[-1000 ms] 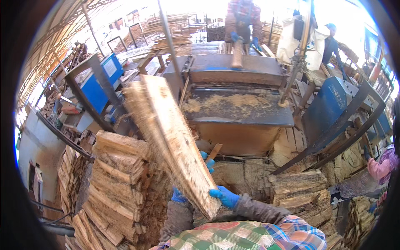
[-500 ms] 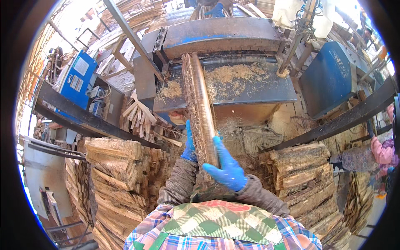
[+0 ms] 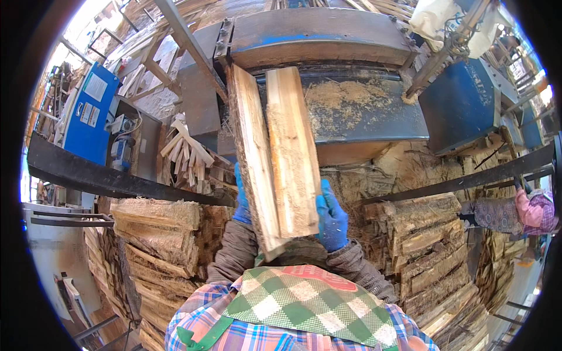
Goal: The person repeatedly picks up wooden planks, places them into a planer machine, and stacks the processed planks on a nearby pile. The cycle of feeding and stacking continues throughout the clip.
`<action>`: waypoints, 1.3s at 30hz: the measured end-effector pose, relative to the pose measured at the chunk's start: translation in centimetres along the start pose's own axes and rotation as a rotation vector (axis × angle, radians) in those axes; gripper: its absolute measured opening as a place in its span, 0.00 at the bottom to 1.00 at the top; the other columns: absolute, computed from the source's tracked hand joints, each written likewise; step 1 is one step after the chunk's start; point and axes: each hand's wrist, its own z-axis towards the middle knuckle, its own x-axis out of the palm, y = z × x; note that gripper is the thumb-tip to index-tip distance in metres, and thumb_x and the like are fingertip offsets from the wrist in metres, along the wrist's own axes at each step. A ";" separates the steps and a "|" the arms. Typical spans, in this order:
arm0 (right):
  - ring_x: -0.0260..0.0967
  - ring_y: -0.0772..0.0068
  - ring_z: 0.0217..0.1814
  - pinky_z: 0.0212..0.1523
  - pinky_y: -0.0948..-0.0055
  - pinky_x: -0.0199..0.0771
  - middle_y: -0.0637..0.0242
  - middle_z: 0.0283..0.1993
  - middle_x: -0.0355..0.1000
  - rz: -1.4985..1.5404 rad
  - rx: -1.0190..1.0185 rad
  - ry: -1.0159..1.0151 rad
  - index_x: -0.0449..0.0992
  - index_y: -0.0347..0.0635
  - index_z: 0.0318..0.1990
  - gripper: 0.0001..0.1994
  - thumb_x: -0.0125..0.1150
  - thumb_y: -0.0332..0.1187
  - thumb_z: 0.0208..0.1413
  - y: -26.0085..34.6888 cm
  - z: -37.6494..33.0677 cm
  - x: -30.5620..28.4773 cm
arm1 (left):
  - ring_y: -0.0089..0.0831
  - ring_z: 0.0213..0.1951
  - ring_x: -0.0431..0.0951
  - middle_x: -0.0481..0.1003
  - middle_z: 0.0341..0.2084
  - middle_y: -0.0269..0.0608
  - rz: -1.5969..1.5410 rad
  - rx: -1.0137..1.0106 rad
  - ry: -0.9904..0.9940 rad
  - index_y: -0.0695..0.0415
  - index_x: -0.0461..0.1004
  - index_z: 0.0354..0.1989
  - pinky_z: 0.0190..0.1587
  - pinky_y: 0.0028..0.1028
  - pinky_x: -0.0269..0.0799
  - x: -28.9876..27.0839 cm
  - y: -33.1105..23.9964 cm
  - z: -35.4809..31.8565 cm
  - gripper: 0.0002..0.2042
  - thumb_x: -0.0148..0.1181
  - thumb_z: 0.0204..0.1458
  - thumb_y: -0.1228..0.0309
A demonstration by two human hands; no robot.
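Note:
Two rough wooden boards lie side by side between my blue-gloved hands, their broad pale faces up and their far ends over the machine's metal bed. A dark narrow gap runs between them. The left board has a dark bark edge, and my left hand grips that outer side, most of its fingers hidden underneath. My right hand is closed on the outer edge of the right board near its close end. Sawdust lies scattered over the bed to the right of the boards.
Stacks of rough boards stand at my left and right. Beyond the bed rises the machine's steel housing. Dark metal rails flank me. A blue cabinet stands left; another person is at far right.
The wood has turned from narrow edge up to broad faces up, showing two separated boards. My right hand has shifted from the wood's upper side to the right board's outer edge.

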 end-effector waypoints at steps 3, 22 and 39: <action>0.52 0.85 0.27 0.27 0.76 0.61 0.70 0.29 0.64 -0.005 0.056 0.043 0.63 0.51 0.75 0.26 0.55 0.32 0.72 0.7 0.2 2.7 | 0.40 0.49 0.84 0.77 0.57 0.50 0.092 -0.048 0.027 0.54 0.68 0.69 0.50 0.43 0.85 -2.6 -3.7 1.2 0.36 0.47 0.64 0.37; 0.72 0.44 0.61 0.63 0.54 0.75 0.44 0.62 0.72 -0.771 -0.279 -0.045 0.70 0.37 0.67 0.22 0.53 0.25 0.66 0.2 15.5 11.5 | 0.61 0.58 0.76 0.68 0.63 0.70 -0.367 -0.694 0.071 0.56 0.56 0.75 0.61 0.57 0.74 -4.7 -8.1 -3.4 0.49 0.43 0.58 0.26; 0.60 0.54 0.71 0.71 0.45 0.55 0.60 0.67 0.66 -1.498 -0.065 0.201 0.70 0.54 0.65 0.20 0.47 0.45 0.70 -3.2 35.5 -4.3 | 0.48 0.56 0.78 0.71 0.61 0.53 0.163 -0.413 -0.060 0.57 0.56 0.74 0.54 0.49 0.82 -20.2 1.5 -8.9 0.37 0.49 0.66 0.41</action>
